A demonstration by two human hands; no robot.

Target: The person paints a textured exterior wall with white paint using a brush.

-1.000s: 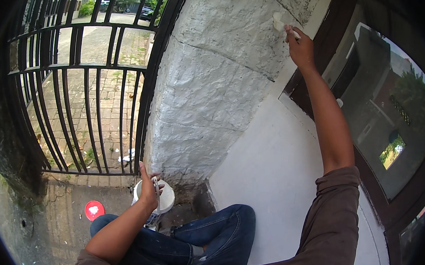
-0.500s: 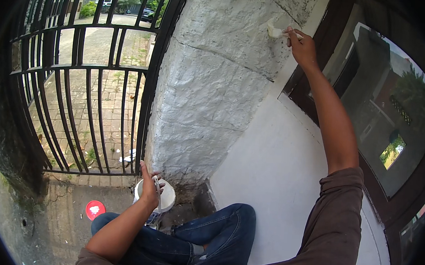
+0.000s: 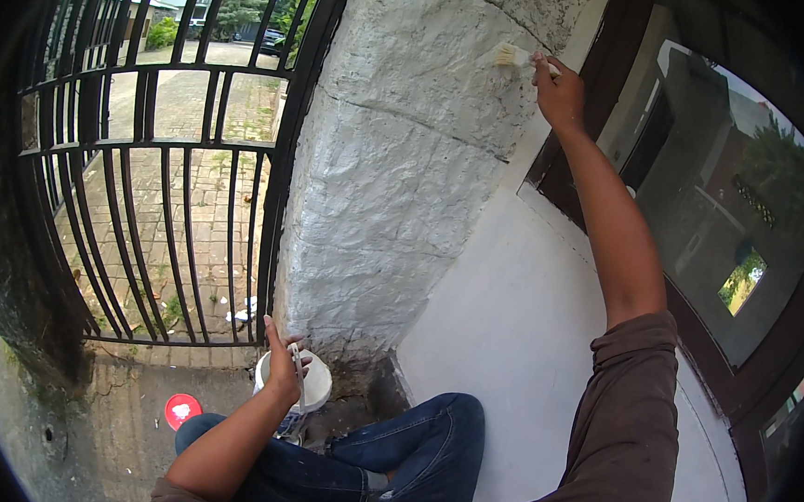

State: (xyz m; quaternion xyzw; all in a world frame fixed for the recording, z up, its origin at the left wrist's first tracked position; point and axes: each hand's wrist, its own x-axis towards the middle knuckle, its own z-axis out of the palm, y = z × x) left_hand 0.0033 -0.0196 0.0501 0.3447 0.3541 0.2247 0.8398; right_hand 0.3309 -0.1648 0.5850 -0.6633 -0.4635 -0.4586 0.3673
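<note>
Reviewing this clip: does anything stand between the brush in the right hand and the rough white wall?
Nothing visible does. The right hand has its grip on the brush, whose bristles overlap the rough wall in view; whether they touch is unclear. The bucket sits well below, clear of them.

The paintbrush [image 3: 522, 58] in the right hand [image 3: 560, 92] has swung round. A second ago its head stood above and left of the fingertips, close to them; now it points almost straight left, farther out. Its bristles [image 3: 505, 55], a broad whitish patch then, now show as a narrower, yellowish tuft.
</note>
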